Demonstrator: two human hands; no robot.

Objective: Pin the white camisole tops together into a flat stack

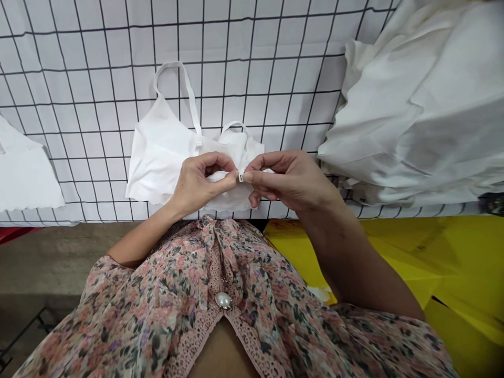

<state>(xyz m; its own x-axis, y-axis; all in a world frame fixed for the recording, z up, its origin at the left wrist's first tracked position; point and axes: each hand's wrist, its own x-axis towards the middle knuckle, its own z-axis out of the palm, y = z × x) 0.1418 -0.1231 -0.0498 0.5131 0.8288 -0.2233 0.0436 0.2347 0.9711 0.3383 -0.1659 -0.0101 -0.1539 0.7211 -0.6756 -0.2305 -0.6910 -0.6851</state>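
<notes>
So both hands are meeting in the middle here, right over a white bra (pixel 161 149) that's lying on the table by the near edge. The left hand (pixel 195 181) has its thumb and index finger closed in a tight pinch, tips right up against a small white clip (pixel 241 178) on the bra. The right hand (pixel 293 181) is doing much the same from the other side, thumb and index pinched together, with the lower fingers curled loosely underneath. Both have hold of the bra at that clip, though I can't tell how much is clip and how much is strap, since the fingertips cover it. One shoulder strap (pixel 190 97) loops up away from the body on the left side, and a second, smaller loop shows just beyond the hands. Underneath is a white tablecloth (pixel 275 63) with a black grid. Over on the right there's a big heap of white fabric (pixel 421 110), well apart from the bra, and another white garment (pixel 25 170) sits at the far left. Yellow material (pixel 394 247) shows below the table edge on the right, next to the person's floral top (pixel 157 299) with its pearl button (pixel 223 300)
</notes>
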